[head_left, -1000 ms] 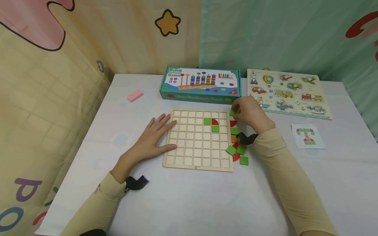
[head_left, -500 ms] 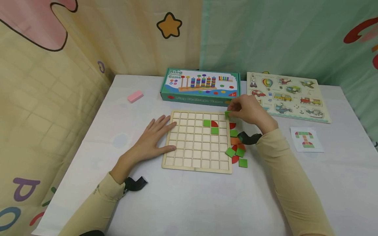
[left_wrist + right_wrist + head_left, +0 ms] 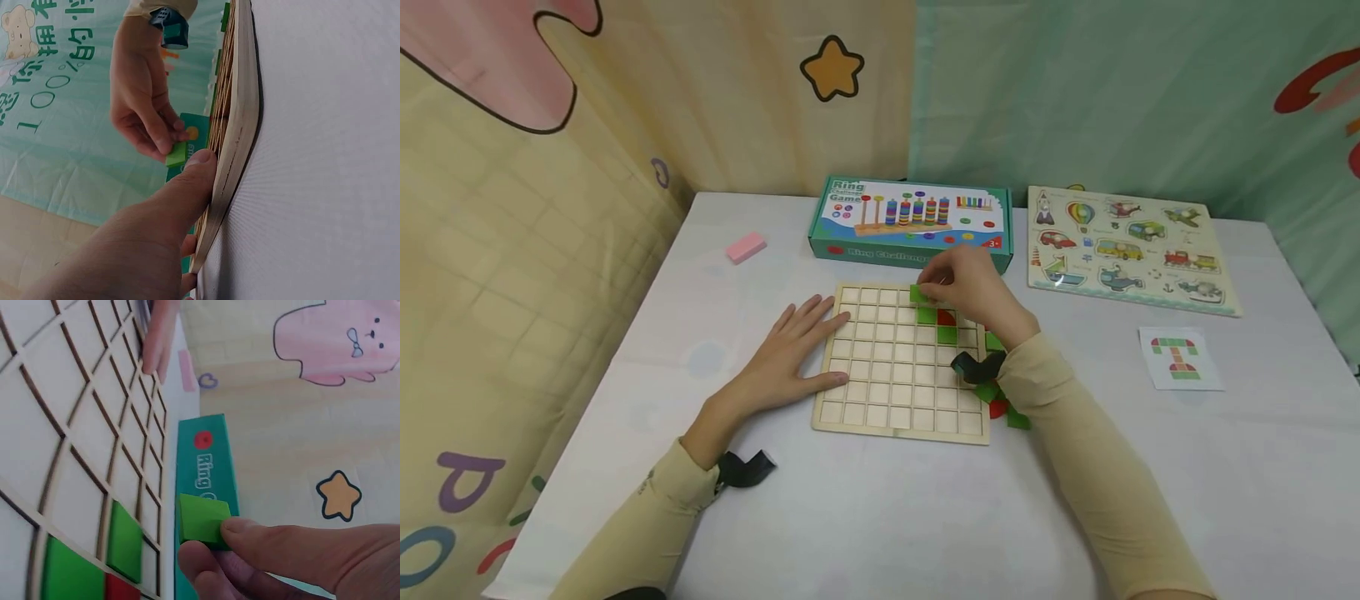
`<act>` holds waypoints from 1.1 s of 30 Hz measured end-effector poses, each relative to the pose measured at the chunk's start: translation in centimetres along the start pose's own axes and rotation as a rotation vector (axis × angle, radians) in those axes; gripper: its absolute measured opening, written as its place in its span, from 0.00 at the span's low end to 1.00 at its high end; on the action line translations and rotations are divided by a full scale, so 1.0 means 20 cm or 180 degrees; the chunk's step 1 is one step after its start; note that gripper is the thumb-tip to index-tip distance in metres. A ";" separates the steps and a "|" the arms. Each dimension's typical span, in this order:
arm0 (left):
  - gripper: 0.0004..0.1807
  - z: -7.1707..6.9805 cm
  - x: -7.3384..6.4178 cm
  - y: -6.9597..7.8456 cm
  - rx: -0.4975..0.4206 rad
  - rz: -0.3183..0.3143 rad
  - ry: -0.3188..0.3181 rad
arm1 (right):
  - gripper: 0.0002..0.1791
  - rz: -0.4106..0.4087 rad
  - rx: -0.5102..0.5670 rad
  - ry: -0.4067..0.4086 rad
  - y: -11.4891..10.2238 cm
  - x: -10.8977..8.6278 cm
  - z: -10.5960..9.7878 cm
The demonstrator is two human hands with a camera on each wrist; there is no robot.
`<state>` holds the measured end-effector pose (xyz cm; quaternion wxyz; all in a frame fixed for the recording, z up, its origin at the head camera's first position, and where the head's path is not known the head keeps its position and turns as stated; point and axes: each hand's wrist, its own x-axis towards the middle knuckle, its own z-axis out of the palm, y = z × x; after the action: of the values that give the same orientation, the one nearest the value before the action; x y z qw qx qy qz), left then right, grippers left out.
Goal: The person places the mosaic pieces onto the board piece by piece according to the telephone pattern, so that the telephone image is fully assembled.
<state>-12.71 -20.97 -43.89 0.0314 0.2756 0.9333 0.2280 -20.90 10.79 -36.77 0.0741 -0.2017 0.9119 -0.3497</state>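
Observation:
My right hand [image 3: 976, 287] pinches a green square tile [image 3: 203, 517] between thumb and fingers, over the far edge of the wooden grid board [image 3: 891, 371]. In the right wrist view the tile is tilted, raised off the grid. Below it, a green tile [image 3: 927, 316], a red quarter-round tile [image 3: 947, 317] and another green tile [image 3: 947, 335] lie in the grid's cells. Along the board's left edge rests my left hand [image 3: 793, 354], fingers spread and thumb tip on the rim. Green and red loose tiles [image 3: 997, 409] lie at the board's right side, partly hidden by my right wrist.
Behind the board stands a green Ring Challenge Game box [image 3: 910, 218]. A picture puzzle board [image 3: 1131, 250] lies at the back right, with a small pattern card [image 3: 1180, 358] nearer. A pink block [image 3: 746, 247] lies at the back left. Curtains hang behind the table.
My right hand has lifted the green tile from the board's right side and carried it left to over the far row. The left hand has stayed on the board's edge.

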 end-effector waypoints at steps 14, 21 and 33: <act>0.50 0.00 0.00 0.00 0.0027 -0.0014 -0.0010 | 0.05 -0.0027 -0.0067 -0.0131 -0.02 0.01 0.14; 0.50 0.00 0.00 0.00 0.0017 0.0004 -0.0013 | 0.08 -0.0005 -0.0175 -0.0204 -0.01 0.00 0.12; 0.50 0.01 0.00 0.00 0.0028 -0.0013 -0.0014 | 0.11 0.0091 -0.0336 -0.0353 0.12 -0.11 -0.08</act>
<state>-12.72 -20.91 -43.98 0.0326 0.2743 0.9348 0.2231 -20.04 14.27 -37.16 0.1187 -0.2113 0.9264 -0.2883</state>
